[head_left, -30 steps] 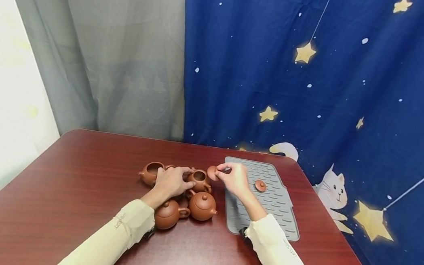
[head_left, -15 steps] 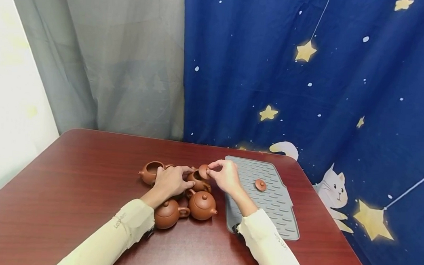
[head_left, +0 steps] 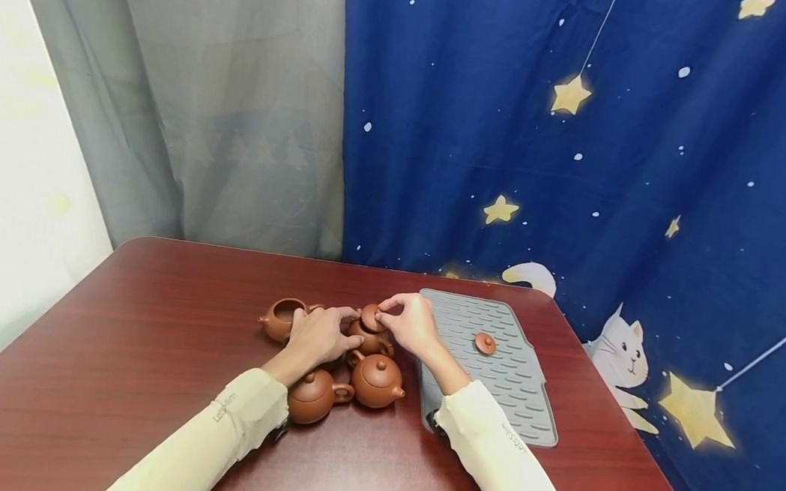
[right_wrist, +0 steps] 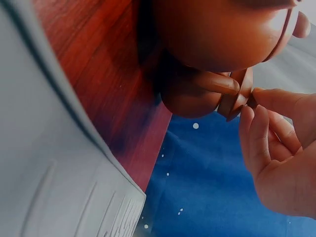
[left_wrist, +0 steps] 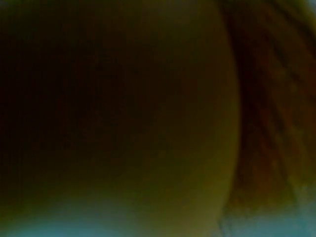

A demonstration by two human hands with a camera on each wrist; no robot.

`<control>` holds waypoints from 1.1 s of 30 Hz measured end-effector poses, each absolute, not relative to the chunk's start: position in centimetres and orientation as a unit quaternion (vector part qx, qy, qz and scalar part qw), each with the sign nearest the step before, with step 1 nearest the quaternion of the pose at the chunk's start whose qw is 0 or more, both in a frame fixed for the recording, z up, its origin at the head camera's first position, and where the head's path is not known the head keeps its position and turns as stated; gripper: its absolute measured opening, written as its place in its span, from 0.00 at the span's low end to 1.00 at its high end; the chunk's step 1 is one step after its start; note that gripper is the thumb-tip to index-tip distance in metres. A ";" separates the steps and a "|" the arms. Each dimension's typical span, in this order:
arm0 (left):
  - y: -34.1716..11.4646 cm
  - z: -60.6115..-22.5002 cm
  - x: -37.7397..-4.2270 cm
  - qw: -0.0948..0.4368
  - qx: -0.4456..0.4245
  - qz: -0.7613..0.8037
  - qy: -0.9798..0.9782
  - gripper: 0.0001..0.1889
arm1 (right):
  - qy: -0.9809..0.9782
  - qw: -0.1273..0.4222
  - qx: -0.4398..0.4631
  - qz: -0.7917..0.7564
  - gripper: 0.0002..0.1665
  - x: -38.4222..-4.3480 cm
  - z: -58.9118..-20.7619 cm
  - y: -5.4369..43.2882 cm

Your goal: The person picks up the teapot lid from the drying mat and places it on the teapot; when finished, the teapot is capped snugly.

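My right hand [head_left: 412,326] pinches a brown clay lid [head_left: 371,318] by its knob, at the mouth of a small teapot [head_left: 368,342]. In the right wrist view the lid [right_wrist: 242,94] sits tilted at the rim of that teapot [right_wrist: 190,102], fingertips on its knob. My left hand [head_left: 320,334] holds the same teapot's body between thumb and fingers. Left of it stands a lidless teapot [head_left: 279,321]. Two teapots with lids on, one [head_left: 376,382] below the held teapot and another [head_left: 312,397] by the left wrist, stand nearer. The left wrist view is dark and blurred.
A grey ridged mat [head_left: 513,388] lies on the right of the dark red table [head_left: 179,322], with a loose lid [head_left: 484,343] on it. Grey and blue star-printed curtains [head_left: 454,129] hang behind the table. The right forearm crosses the mat's near left corner.
My right hand has carried the lid left from beside the mat to the held teapot's mouth, now covering most of the opening. My left hand stays on the teapot.
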State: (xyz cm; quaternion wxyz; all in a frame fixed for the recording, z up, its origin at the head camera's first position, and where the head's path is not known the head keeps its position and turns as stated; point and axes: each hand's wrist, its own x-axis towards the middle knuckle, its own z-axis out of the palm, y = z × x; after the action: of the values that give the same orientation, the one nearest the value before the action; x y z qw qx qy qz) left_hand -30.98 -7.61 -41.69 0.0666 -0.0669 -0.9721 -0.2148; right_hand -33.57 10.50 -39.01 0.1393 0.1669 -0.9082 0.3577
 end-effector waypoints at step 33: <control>-7.6 -41.8 -31.0 0.066 -0.066 -0.213 -0.973 0.25 | -0.916 0.121 0.186 0.335 0.03 -33.8 -39.0 10.0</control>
State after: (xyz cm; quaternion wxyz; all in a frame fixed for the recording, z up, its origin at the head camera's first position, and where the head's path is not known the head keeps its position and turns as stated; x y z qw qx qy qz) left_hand -30.98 -7.63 -41.76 0.0664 -0.0656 -0.9727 -0.2127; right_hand -33.76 10.00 -38.96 0.1206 0.1859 -0.9157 0.3353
